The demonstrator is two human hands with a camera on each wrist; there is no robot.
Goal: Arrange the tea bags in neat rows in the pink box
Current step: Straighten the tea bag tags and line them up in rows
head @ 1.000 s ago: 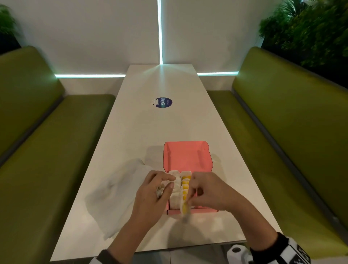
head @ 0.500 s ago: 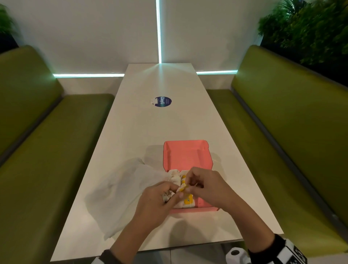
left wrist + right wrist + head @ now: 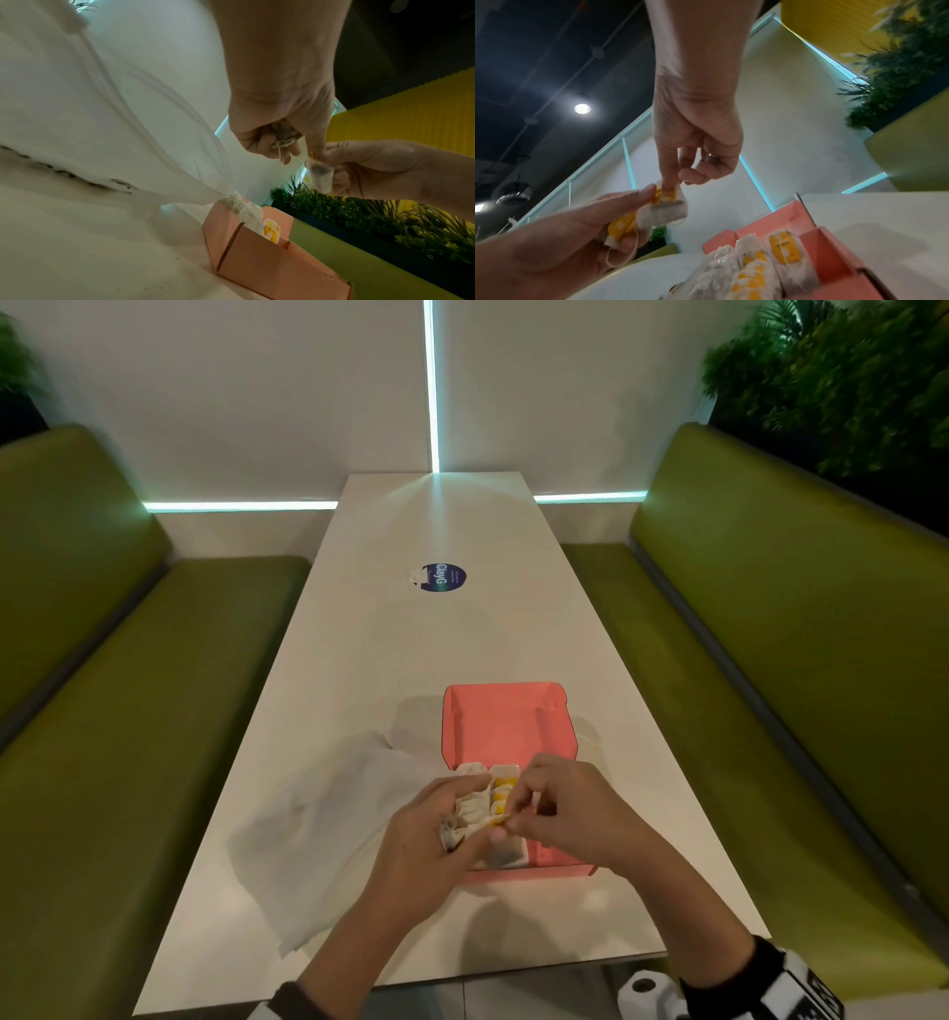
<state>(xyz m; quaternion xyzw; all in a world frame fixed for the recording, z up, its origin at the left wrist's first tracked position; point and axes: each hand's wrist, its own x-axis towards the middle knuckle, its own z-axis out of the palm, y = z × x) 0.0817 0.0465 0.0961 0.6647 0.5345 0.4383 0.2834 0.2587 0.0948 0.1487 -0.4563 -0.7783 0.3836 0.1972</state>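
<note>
Left hand (image 3: 436,834) clutches a bunch of white paper tea bags (image 3: 623,227) as stock. Right hand (image 3: 560,814) pinches one yellow-tagged bag (image 3: 664,209) off it — likely bound for the open pink cardboard box (image 3: 506,726) just below.

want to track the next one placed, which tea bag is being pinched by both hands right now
The tea bag held in the air above the pink box, between the left hand and right hand; the others already lie in the box.
</note>
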